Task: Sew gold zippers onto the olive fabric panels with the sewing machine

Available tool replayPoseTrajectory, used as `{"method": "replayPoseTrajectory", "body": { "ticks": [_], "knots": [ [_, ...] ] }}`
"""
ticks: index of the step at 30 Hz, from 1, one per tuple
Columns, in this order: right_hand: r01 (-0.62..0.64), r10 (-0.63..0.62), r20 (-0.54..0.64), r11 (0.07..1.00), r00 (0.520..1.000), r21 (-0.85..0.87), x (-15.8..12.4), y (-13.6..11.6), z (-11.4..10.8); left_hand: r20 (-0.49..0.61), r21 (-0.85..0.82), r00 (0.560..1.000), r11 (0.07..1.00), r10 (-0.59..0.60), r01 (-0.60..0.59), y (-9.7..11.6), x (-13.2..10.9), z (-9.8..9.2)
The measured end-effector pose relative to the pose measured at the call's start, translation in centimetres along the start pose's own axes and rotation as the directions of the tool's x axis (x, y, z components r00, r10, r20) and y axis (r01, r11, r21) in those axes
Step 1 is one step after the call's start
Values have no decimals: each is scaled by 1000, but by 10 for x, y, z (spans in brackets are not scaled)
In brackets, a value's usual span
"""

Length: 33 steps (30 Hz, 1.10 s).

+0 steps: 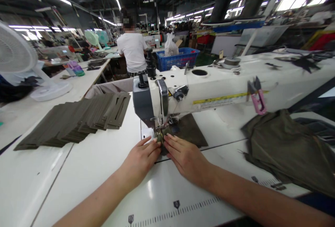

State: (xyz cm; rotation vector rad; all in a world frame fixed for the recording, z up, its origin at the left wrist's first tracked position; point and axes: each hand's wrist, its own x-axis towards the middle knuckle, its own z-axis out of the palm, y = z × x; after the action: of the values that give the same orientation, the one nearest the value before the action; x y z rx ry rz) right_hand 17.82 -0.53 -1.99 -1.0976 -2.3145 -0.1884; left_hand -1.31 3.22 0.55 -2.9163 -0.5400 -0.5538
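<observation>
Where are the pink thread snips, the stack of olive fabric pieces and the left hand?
pink thread snips (258,102), head view, on the pink handle
stack of olive fabric pieces (75,120), head view, on the middle of the overlapping pieces
left hand (140,159), head view, on the back of the hand

Fabric panels (73,120) stacked left of the sewing machine (183,94), loose cloth (285,150) to its right
</observation>
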Motion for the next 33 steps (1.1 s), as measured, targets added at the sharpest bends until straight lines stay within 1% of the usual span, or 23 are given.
{"method": "replayPoseTrajectory", "body": {
  "ticks": [4,8,10,14,16,19,22,26,30,33],
  "knots": [
    [7,-7,-7,1000,1000,-3,7,5,2,13,4,1000,1000,10,-10,-8,2,3],
    [-9,9,-33,1000,999,7,14,11,5,-54,-1,999,1000,7,-7,-15,4,8],
    [-17,17,-37,1000,999,17,16,14,7,-62,-8,998,1000,-19,19,-17,6,9],
    [-35,37,-28,997,999,62,21,21,11,-26,-32,992,992,-123,122,-20,12,8],
    [-49,51,-19,995,998,89,23,23,12,-44,-45,987,987,-156,155,-22,13,10],
    [-77,78,-5,991,997,114,26,23,11,-79,-43,982,985,-170,167,-24,12,15],
    [-94,95,-9,990,995,107,28,23,10,-85,-45,980,983,-180,177,-25,10,19],
    [-94,94,-1,990,996,107,27,24,11,-75,-67,975,977,-208,203,-24,10,18],
    [-132,131,14,984,991,117,25,25,13,-90,-118,971,970,-223,212,-23,10,16],
    [-139,138,20,985,990,105,25,25,14,-72,-118,973,970,-220,211,-24,10,16]
  ]
}}
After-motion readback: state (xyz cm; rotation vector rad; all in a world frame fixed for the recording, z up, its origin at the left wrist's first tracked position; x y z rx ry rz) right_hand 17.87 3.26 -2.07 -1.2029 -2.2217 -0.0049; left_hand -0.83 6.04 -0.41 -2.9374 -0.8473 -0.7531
